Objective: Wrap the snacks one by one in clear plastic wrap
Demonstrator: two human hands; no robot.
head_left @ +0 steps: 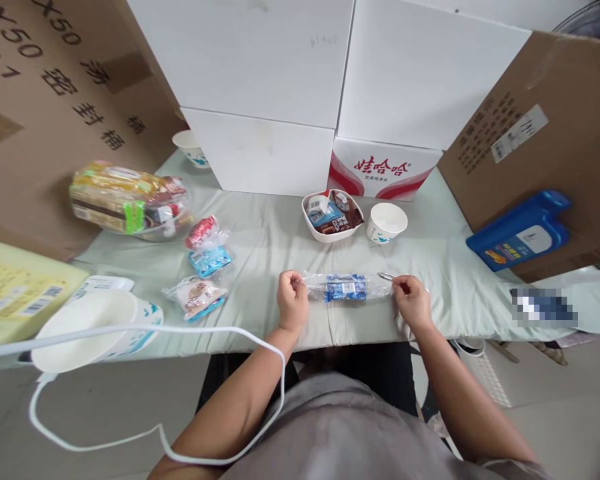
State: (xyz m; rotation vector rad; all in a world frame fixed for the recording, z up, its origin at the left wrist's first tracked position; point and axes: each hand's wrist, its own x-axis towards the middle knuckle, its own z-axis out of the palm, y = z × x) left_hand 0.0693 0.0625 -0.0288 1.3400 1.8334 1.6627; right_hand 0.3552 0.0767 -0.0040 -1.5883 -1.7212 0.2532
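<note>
A clear plastic bag (315, 287) is stretched sideways low over the cloth-covered table, with a blue printed packet (347, 288) inside it. My left hand (293, 300) pinches the bag's left end between thumb and fingers. At the opposite end, my right hand (413, 302) is closed on the bag's right edge. A small silvery object (387, 276) lies by my right fingertips; I cannot tell whether they touch it. Just beyond the bag stand a white bowl (334, 237) of wrapped snacks and a paper cup (387, 223) with something white inside.
To the left are several bagged snacks (203, 261), a heaped clear bowl (145, 233) and a large paper tub (150, 319). A white cable (195, 328) loops across my left arm. White boxes (275, 153) stand behind; a blue bottle (520, 233) leans at right beside a carton (570, 167).
</note>
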